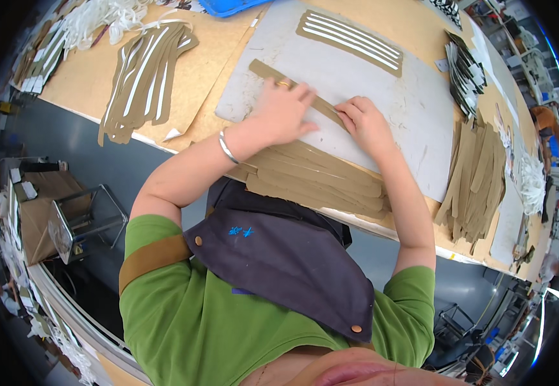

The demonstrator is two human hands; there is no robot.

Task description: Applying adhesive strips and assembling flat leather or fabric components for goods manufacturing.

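A long olive-brown strip (267, 69) lies slantwise across a grey work mat (414, 128). My left hand (281, 110) rests on its left part, fingers apart and stretched out, a ring on one finger. Toward the strip's right end, the fingertips of my right hand (364, 122) are pinched together at its edge; the strip's end there is partly hidden by the hand. Below my hands, along the table's near edge, a pile of similar brown strips (318, 177) is laid out. Farther back on the mat are brown strips with white stripes (350, 42), side by side.
At the left lies a fanned bundle of brown and white strips (147, 77), with white ribbons (102, 22) behind it. More brown strips (476, 180) and a dark bundle (465, 76) lie on the right. A blue tray (228, 5) stands at the far edge.
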